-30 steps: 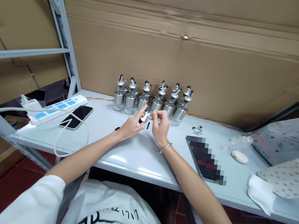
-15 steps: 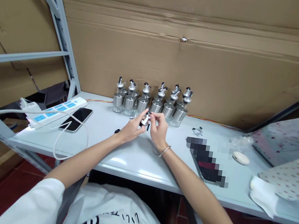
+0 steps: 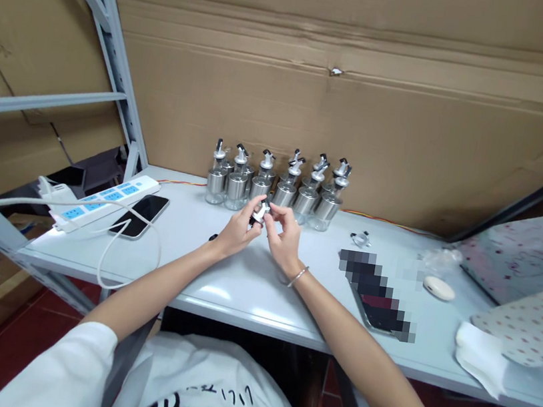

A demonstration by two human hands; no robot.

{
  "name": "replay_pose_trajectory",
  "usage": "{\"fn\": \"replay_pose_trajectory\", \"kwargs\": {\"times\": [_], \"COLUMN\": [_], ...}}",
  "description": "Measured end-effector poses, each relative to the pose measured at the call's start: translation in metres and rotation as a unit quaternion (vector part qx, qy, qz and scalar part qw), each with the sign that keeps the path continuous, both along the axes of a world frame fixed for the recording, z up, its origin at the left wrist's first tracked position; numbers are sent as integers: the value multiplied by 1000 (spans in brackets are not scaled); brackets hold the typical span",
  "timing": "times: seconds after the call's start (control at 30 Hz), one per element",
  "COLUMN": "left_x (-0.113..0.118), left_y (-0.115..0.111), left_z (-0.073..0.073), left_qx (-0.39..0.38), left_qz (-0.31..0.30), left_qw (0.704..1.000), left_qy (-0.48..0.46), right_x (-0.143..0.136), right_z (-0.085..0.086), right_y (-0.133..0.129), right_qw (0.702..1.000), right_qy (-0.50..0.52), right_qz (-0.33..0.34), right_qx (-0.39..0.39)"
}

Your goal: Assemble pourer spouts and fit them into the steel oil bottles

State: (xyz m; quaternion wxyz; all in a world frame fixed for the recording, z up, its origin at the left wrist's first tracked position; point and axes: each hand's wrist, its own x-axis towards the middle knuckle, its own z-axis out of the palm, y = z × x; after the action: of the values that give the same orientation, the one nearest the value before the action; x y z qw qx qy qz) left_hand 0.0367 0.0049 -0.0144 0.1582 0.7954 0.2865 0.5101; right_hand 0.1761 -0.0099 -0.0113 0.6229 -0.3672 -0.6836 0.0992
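Observation:
Over the middle of the white table (image 3: pixel 241 273), my left hand (image 3: pixel 238 229) is closed on a small silver and black pourer top (image 3: pixel 261 211). My right hand (image 3: pixel 286 236) pinches at the same piece from the right, its fingertips against the black part. Just behind both hands stand several glass bottles (image 3: pixel 284 195) with steel bands, in two rows, each with a silver and black spout. A small black part (image 3: pixel 213 237) lies beside my left wrist. The pourer's underside is hidden by my fingers.
On the left are a white power strip (image 3: pixel 100 200), a phone (image 3: pixel 141 217) and a looped white cable. To the right lie a silver pourer piece (image 3: pixel 361 239), a blurred dark phone (image 3: pixel 374 295), a white oval object (image 3: pixel 439 288) and bags. Cardboard (image 3: pixel 364 122) stands behind.
Both hands have shifted slightly left and closer together around the pourer top. The black part of the pourer now points upward between my fingertips.

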Motion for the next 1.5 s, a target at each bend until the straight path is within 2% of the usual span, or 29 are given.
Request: {"fn": "replay_pose_trajectory", "kwargs": {"times": [0.3,0.5,0.7,0.87,1.03,1.17,1.27,1.33,1.4,1.43,1.5], "left_x": [0,-4,-1,4,-1,-31,-71,-100,-125,-135,-148], "left_y": [1,5,6,4,-6,-22,-36,-45,-53,-57,-63], "left_z": [-3,-4,0,2,18,28,27,21,11,6,-5], "left_qx": [20,25,20,-7,-30,-58,-81,-94,-99,-97,-113], "left_qz": [32,61,80,94,117,179,280,380,455,491,511], "left_qw": [999,998,993,983,963,939,910,879,846,818,789], "left_qy": [-17,8,79,161,239,287,293,273,261,284,323], "right_x": [-6,-12,-6,-3,-4,2,12,21,31,36,45], "right_z": [3,6,13,7,4,15,28,37,50,57,77], "right_y": [-6,-10,-4,3,8,3,-10,-18,-17,-12,6], "right_qw": [1000,998,996,994,994,996,997,996,993,990,983], "right_qy": [2,-1,-21,-41,-41,-35,-37,-49,-71,-83,-107], "right_qz": [5,19,-3,-27,-24,-42,-62,-76,-99,-114,-145], "right_qx": [-21,-53,-90,-101,-95,-69,-37,-15,6,14,24]}}
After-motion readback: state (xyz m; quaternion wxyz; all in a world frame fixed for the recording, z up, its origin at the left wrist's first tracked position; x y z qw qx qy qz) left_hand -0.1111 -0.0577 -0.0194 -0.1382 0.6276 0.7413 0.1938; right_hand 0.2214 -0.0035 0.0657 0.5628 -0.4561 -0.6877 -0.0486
